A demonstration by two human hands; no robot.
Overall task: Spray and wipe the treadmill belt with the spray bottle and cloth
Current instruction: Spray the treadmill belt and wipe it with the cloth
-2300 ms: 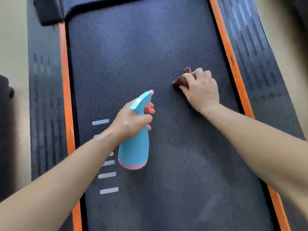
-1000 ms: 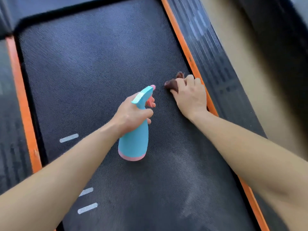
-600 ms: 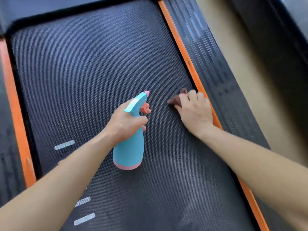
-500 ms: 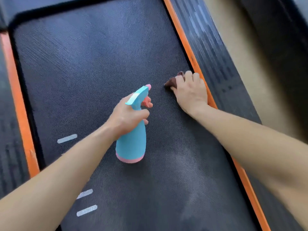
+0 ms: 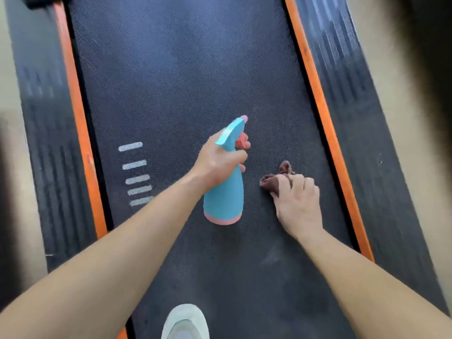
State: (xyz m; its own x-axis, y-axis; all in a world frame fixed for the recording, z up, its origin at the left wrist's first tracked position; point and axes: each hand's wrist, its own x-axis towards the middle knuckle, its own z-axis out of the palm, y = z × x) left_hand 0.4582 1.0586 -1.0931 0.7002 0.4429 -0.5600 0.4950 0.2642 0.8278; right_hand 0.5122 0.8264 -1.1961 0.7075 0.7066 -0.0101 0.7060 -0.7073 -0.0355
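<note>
A dark textured treadmill belt (image 5: 176, 77) fills the middle of the head view, with orange strips along both sides. My left hand (image 5: 217, 160) grips the neck of a light blue spray bottle (image 5: 223, 199) with a pink base and pink trigger, held upright just over the belt, its nozzle facing away from me. To its right my right hand (image 5: 297, 200) presses a small brown cloth (image 5: 275, 179) flat on the belt; most of the cloth is hidden under my fingers.
Black ribbed side rails run outside the left orange strip (image 5: 78, 113) and the right orange strip (image 5: 318, 94). Several white dashes (image 5: 135, 173) mark the belt at the left. A pale shoe tip (image 5: 186, 321) stands on the belt at the bottom edge. Beige floor lies on both sides.
My right hand has pulled the cloth back toward me and inward from the right orange strip. The view has swung, bringing the left rail and the shoe into sight. The bottle stays gripped.
</note>
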